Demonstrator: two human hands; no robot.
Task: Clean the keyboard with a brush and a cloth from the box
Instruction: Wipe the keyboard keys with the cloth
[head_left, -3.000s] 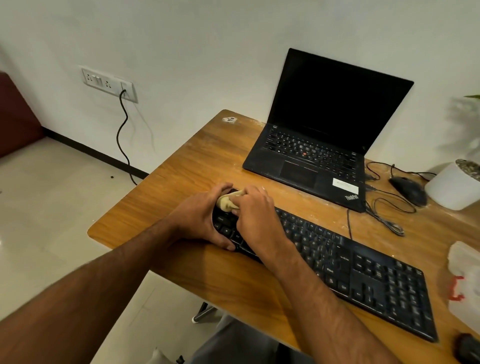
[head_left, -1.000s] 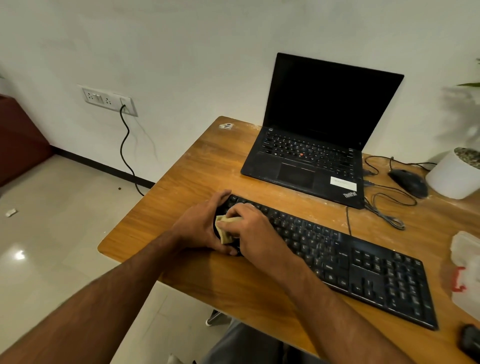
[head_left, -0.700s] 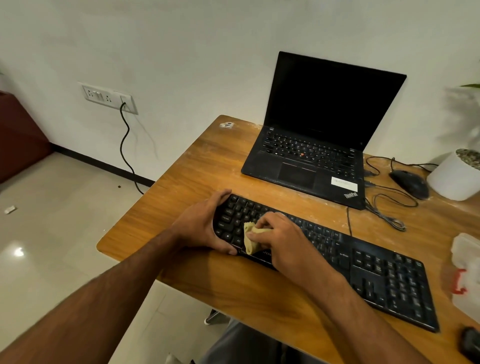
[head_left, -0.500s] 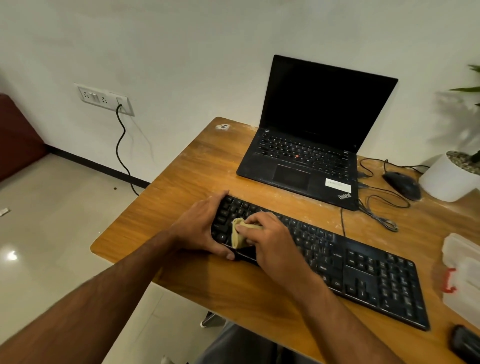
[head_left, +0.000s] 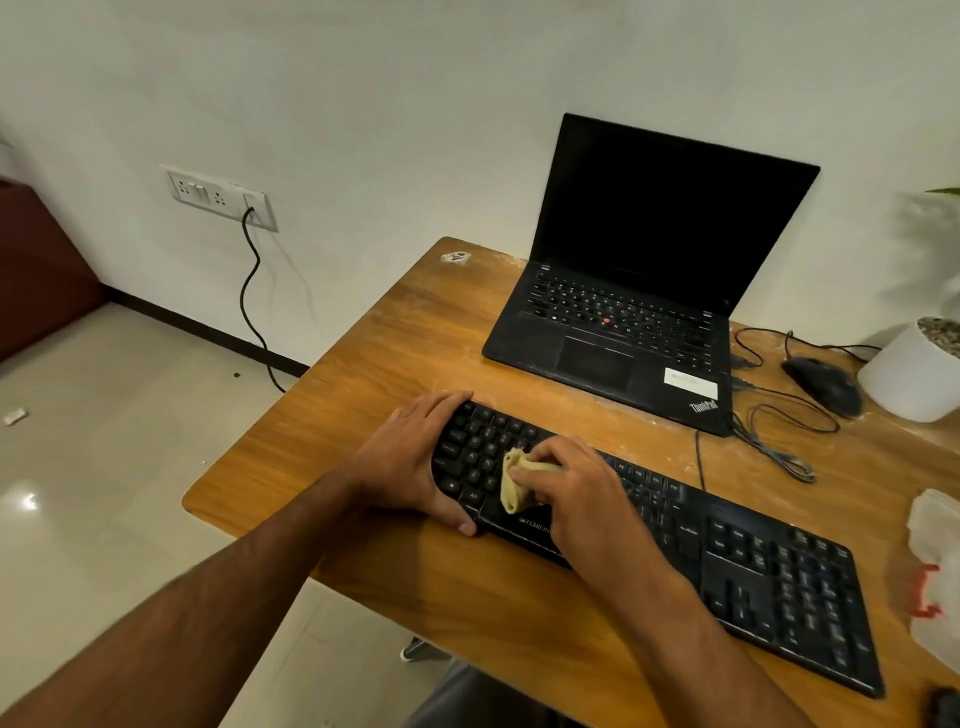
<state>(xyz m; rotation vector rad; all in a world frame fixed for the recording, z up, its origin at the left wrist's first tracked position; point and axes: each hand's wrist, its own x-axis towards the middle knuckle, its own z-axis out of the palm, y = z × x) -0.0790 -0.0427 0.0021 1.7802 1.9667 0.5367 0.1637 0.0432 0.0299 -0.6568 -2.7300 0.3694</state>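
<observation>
A long black keyboard (head_left: 737, 566) lies slantwise on the wooden desk (head_left: 363, 364). My left hand (head_left: 410, 462) wraps around the keyboard's left end, thumb at the front edge, fingers over the far corner. My right hand (head_left: 576, 493) holds a bunched beige cloth (head_left: 511, 480) and presses it on the keys near the left end. A clear plastic box (head_left: 937, 566) with a red latch sits at the desk's right edge, partly cut off. No brush is visible.
An open black laptop (head_left: 623, 322) stands behind the keyboard. A black mouse (head_left: 823, 384) with tangled cables and a white plant pot (head_left: 914, 371) sit at the back right. A dark object (head_left: 945, 706) shows at the bottom right corner. The desk's left edge drops to a tiled floor.
My right hand has rubbed the cloth back and forth over the left part of the keyboard, now a little further right than half a second ago. My left hand has kept its grip.
</observation>
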